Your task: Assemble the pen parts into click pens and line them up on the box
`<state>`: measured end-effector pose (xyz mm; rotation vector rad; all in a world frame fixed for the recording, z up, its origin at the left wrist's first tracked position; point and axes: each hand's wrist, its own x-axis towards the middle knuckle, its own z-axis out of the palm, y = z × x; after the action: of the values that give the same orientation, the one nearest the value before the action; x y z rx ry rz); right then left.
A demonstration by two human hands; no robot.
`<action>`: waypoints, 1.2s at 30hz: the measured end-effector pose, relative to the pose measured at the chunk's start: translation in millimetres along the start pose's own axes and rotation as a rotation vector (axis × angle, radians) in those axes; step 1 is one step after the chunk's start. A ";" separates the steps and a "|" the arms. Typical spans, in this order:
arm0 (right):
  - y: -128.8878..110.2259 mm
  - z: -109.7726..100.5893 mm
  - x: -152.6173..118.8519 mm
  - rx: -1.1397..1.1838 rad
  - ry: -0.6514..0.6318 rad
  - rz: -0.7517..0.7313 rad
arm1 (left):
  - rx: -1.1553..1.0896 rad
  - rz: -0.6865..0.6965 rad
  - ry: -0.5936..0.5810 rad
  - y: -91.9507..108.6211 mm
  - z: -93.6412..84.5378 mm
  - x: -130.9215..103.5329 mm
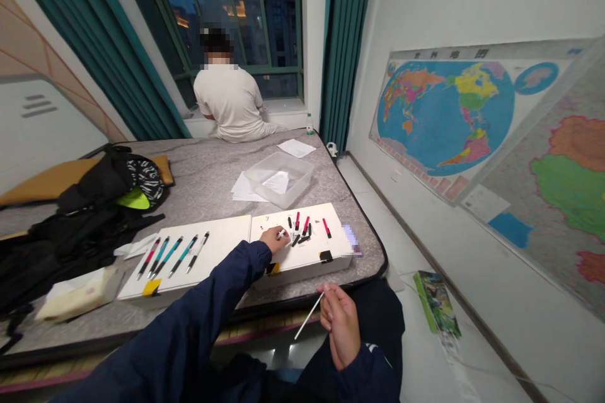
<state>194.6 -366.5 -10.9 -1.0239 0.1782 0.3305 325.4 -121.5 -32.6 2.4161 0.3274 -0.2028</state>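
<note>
My left hand (274, 240) is over the left part of the right-hand white box (326, 214), its fingers pinched round a small pale piece too small to name. Beside it lie loose pen parts: black grips (296, 240), short red barrels (306, 225) and tiny bits. Nearer to me, in front of the table edge, my right hand (341, 321) pinches a thin white pen refill (309, 316) that slants down to the left. Several whole pens, one of them a teal pen (169, 257), lie in a row on the left-hand white box (217, 233).
Behind the boxes a clear plastic bin (278, 179) stands partly on white papers (241, 190). A tissue pack (80, 293) and black bag (94, 214) lie left. A person (229, 97) sits at the window end, facing away. A small bottle (309, 124) stands nearby.
</note>
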 end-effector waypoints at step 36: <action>-28.0 -38.8 74.5 -0.555 0.062 -0.114 | 0.305 0.187 0.000 49.1 -41.3 24.3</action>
<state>274.5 -399.3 -30.5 -1.5877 0.0832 0.2477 365.2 -126.3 23.1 2.7286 0.0719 -0.1795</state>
